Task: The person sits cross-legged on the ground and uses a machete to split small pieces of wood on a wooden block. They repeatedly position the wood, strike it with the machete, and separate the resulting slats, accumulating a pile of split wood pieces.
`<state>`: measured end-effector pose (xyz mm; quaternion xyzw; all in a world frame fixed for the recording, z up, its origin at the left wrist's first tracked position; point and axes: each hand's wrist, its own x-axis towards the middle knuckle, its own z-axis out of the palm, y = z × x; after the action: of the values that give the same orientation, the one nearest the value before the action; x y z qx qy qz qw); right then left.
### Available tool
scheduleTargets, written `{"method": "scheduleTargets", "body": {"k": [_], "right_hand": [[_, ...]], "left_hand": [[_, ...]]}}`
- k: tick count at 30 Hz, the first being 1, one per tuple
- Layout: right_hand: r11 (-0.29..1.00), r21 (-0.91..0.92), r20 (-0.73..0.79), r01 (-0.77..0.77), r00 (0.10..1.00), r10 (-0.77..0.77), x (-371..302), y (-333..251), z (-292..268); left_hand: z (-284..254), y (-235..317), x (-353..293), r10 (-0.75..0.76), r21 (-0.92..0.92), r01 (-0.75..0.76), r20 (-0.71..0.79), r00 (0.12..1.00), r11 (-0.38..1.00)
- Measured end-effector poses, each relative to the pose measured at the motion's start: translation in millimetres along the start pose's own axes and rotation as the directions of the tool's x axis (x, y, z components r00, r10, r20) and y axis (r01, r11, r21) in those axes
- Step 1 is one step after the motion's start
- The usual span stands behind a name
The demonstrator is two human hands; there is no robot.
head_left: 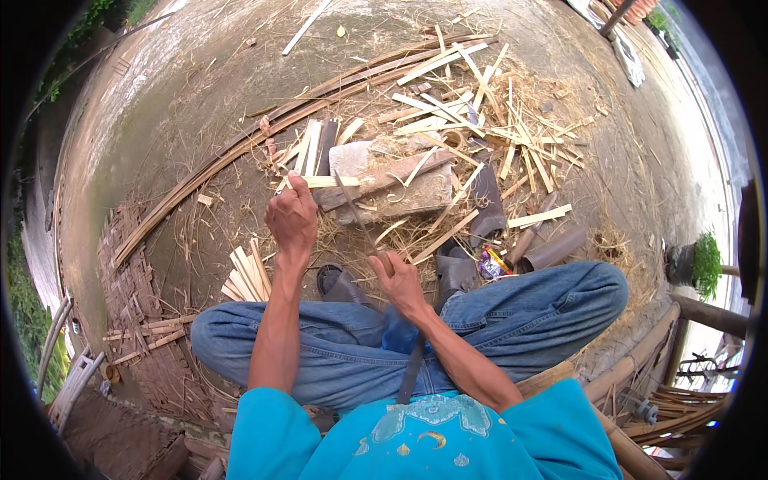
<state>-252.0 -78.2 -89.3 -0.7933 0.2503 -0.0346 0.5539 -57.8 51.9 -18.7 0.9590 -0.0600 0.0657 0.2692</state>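
the grey block [426, 197] lies 12 o'clock from the right hand [400, 282], 2 o'clock from the left hand [292, 216], the former gripping a thin blade [358, 214] toward 11 o'clock, the latter a pale strip [322, 182] aligned lengthwise to 3 o'clock, crossing the blade in view.

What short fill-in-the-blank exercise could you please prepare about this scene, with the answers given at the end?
1. The right hand holds a thin knife; the pale strip is in the ____ hand.
2. The person's jeans are ____ in colour.
3. The potted plant appears near the picture's ____ edge.

Missing words: left; blue; right.
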Motion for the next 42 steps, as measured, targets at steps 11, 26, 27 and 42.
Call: {"method": "scheduleTargets", "body": {"k": [11, 26, 27, 42], "right_hand": [[0.983, 0.058, 0.024, -0.176, 0.984, 0.175, 14, 19, 3], [0.990, -0.136, -0.088, 0.045, 0.994, -0.058, 63, -33, -64], [0.967, -0.255, -0.111, 0.010, 0.993, -0.040, 71, -44, -76], [0.773, -0.614, -0.023, 0.160, 0.975, -0.220, 118, -31, -140]], "left_hand": [[27, 0, 12, 0.040, -0.231, -0.053, -0.059, 0.997, 0.971], [20, 23, 4, 0.075, -0.713, 0.639, 0.682, 0.727, 0.289], [18, 28, 1, 0.098, -0.704, 0.631, 0.689, 0.718, 0.326], [-7, 70, -32, 0.269, -0.575, 0.382, 0.744, 0.612, 0.723]]}}
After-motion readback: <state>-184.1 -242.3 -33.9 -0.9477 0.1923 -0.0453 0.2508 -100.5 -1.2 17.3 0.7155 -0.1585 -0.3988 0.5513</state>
